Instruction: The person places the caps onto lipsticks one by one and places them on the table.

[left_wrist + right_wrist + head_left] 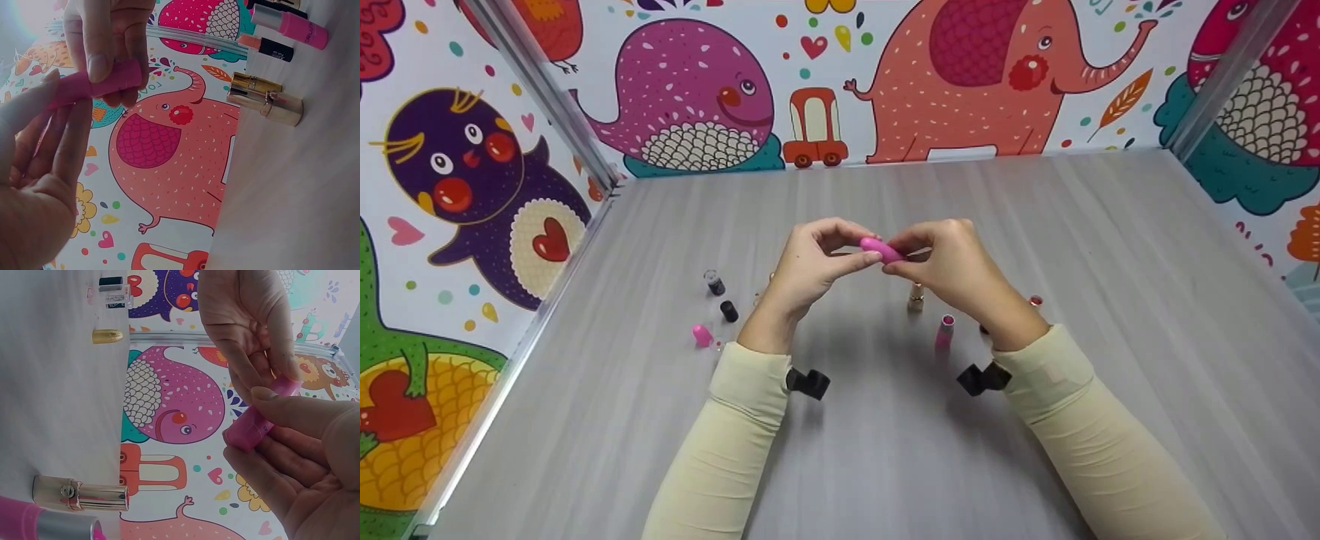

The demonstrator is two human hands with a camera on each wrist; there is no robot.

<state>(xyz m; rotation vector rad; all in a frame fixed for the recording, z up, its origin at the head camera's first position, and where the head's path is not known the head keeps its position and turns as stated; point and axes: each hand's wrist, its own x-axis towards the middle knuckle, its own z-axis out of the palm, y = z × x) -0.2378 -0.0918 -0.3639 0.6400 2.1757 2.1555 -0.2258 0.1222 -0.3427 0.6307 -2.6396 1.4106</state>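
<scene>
The pink tube [880, 250] is held up off the bench [877, 465], just above the middle of the head view, between the two hands. The left hand [810, 259] pinches one end between thumb and fingers; the right hand [949, 255] pinches the other, both nearly closed on it. The tube is smooth, bright pink and cylindrical, tilted down to the right, with a rounded left end; the wrist views show a seam across it. On the bench right of centre stand a gold tube [916, 300] and a pink tube with a silver collar [944, 334]. At centre left lie a black cap [729, 311] and a pink cap [702, 335]. Cartoon panels [825, 45] fill the top.
</scene>
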